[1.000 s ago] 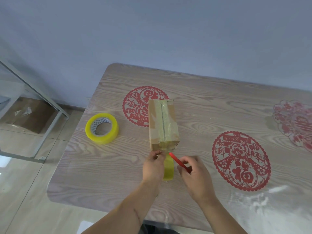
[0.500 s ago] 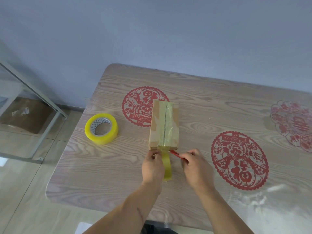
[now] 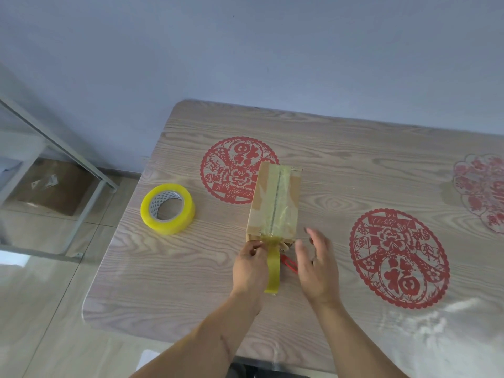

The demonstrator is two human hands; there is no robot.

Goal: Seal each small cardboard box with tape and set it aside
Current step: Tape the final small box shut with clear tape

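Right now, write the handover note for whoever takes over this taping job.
Left hand: fingers pinch the tape tail at the near end of the cardboard box.
Right hand: open, holding nothing, beside the box's near right corner.
Red cutter lies on the table between the hands.
Tape roll sits left of the box, apart from it.
Done: tape runs along the top seam, and the tail looks cut free of the roll.
Left: press the loose tail down over the near end, then set the box aside.
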